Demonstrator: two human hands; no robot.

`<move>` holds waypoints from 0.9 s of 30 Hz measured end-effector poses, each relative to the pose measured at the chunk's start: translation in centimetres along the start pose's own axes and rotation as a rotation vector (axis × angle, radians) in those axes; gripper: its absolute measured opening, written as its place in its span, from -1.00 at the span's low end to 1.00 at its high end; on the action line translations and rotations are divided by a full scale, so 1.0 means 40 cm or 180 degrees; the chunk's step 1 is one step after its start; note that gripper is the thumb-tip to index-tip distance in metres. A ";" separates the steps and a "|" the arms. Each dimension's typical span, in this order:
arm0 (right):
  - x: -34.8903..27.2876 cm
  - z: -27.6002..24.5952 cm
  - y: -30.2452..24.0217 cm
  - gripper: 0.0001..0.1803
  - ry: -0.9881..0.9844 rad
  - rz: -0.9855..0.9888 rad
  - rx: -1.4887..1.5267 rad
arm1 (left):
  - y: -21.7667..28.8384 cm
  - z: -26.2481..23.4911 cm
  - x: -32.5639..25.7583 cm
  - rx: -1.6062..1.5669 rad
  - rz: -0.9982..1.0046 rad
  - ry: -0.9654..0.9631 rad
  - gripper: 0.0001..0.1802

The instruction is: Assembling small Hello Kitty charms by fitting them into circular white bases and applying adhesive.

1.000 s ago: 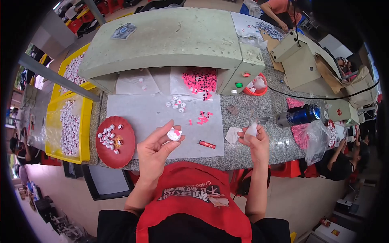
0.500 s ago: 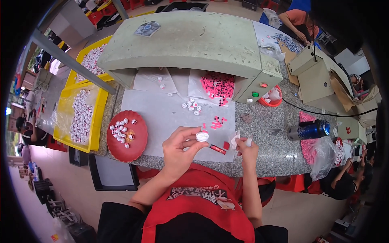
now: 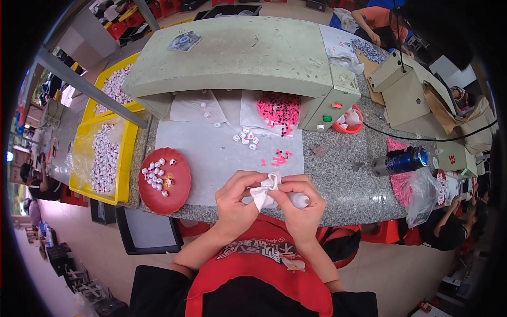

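Just below the middle of the frame the left hand (image 3: pixel 236 198) and the right hand (image 3: pixel 300 203) meet, and between them sits a crumpled white cloth (image 3: pixel 264 193), pinched from both sides. The left hand's fingers curl around the cloth's left edge, the thumb pressing in toward the centre. The right hand closes on the cloth's right side and also grips a small white bottle (image 3: pixel 299 199), whose body juts out to the right from under the fingers. Both hands are clenched, knuckles up, held over the near edge of the grey speckled counter (image 3: pixel 343 185). The forearms rise from the lower edge and converge, the left from lower left, the right more steeply from below, over a red apron (image 3: pixel 259 274).

Just above the hands lies a white sheet (image 3: pixel 211 153) spread on the counter. On it, above the hands, a few loose pink pieces (image 3: pixel 279 157) lie near a cluster of small white pieces (image 3: pixel 246 138). To the left of the hands, a round red plate (image 3: pixel 179 187) holds more white pieces. Further up, a heap of pink parts (image 3: pixel 278 108) lies under a pale green machine housing (image 3: pixel 237 53). At the left of the frame stand yellow trays (image 3: pixel 84 142) filled with white pieces. To the right of the hands, a dark blue bottle (image 3: pixel 398 160) lies on its side on the counter.
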State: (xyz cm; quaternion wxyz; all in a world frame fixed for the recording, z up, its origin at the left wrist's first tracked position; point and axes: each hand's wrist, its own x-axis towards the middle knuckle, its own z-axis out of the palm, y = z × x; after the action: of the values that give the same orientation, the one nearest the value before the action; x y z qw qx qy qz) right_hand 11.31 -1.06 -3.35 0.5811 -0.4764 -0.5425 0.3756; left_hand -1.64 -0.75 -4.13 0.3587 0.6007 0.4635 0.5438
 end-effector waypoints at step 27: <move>0.023 -0.099 0.048 -0.82 0.0404 0.0192 -0.0830 | -0.010 -0.003 0.001 -0.1725 -0.0854 -0.0548 -0.63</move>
State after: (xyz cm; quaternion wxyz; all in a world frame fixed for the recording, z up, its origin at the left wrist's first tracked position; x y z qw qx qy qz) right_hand 15.48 -0.24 -4.79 0.5359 -0.5868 -0.5343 0.2882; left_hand -1.81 -0.59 -4.48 0.6121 0.4606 0.3448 0.5425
